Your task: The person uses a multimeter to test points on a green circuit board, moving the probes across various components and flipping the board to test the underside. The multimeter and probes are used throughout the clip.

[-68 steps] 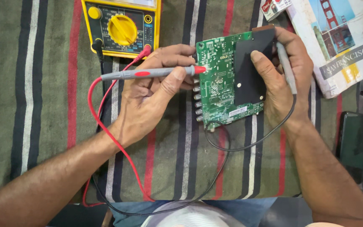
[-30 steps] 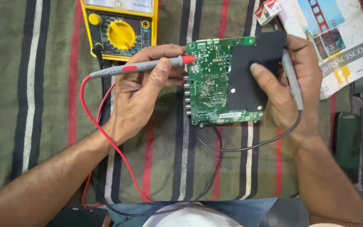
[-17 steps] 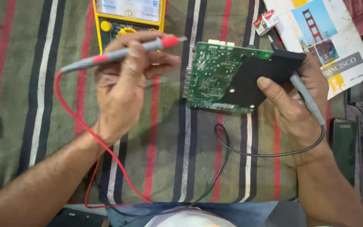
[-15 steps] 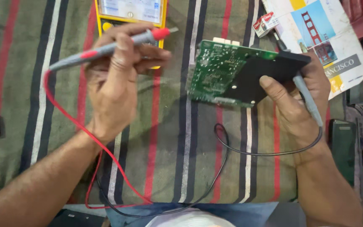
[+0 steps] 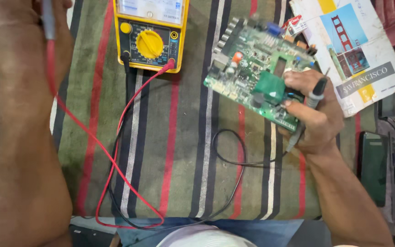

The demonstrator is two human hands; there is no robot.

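Circuit board [image 5: 257,77] sits tilted in the right hand [image 5: 314,116], upper right, gripped alongside the black probe [image 5: 315,93]; left hand [image 5: 46,18] grasps the red probe [image 5: 48,20] — a loose tip could short components.

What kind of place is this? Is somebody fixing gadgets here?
Probably an electronics repair spot, set up on a striped cloth. A yellow multimeter lies there with red and black test leads plugged in, and the right hand holds a green circuit board together with a probe.
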